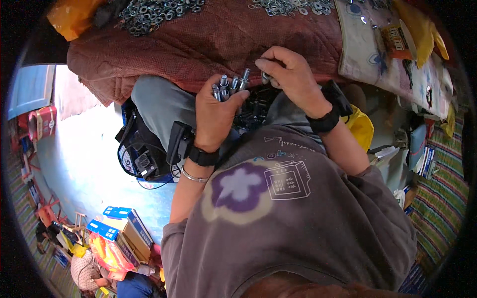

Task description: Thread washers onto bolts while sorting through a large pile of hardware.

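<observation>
- Presently, left hand [216, 113] closed around several metal bolts [234, 85], near the brown cloth's [208, 47] edge.
- Right hand [295, 82] pinching a small metal piece [266, 78], just beside the bolts.
- Washers [161, 11] heaped on the cloth.

Bolts [234, 84]: glossy metal
Washers [161, 11], 11 o'clock: shiny metal
Cover [208, 37], 12 o'clock: rough, matt cloth
Shirt [333, 218]: matt cloth

looks like a small workshop: heaped washers [156, 14], bolts [224, 84], cardboard boxes [130, 238]
</observation>
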Action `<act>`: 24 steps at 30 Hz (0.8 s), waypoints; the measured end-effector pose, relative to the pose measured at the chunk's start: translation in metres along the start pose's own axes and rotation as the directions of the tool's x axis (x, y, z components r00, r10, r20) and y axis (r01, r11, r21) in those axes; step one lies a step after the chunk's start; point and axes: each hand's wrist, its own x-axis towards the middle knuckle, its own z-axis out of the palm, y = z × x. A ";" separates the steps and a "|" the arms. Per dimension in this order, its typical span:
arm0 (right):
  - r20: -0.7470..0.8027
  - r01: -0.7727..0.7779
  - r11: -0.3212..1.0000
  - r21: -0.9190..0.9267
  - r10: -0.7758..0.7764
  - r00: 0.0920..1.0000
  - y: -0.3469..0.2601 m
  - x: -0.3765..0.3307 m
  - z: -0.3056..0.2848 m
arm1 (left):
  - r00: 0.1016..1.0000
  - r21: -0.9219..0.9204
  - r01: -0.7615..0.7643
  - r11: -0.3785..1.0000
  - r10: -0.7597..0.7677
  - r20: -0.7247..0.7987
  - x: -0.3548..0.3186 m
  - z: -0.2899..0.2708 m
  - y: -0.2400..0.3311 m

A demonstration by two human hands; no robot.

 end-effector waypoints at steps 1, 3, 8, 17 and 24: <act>-0.044 0.048 0.999 -0.021 -0.049 0.998 0.002 0.001 0.000 | 1.000 -0.001 0.001 1.000 -0.001 0.001 0.000 0.002 -0.002; -0.022 0.044 0.997 0.059 -0.043 0.999 0.001 -0.002 0.003 | 1.000 -0.023 -0.023 0.999 0.023 -0.018 -0.001 0.007 -0.007; 0.039 -0.020 0.980 0.197 0.013 0.999 0.004 -0.006 0.003 | 0.999 -0.053 0.047 0.997 -0.047 0.002 -0.003 0.003 -0.008; 0.113 -0.095 0.911 0.402 0.054 0.992 0.015 -0.007 0.001 | 0.996 -0.038 0.087 0.995 -0.086 0.039 -0.002 0.002 -0.017; 0.255 -0.219 0.747 0.628 0.068 0.964 0.026 -0.006 0.001 | 1.000 -0.019 0.008 1.000 -0.008 0.002 -0.002 0.005 -0.024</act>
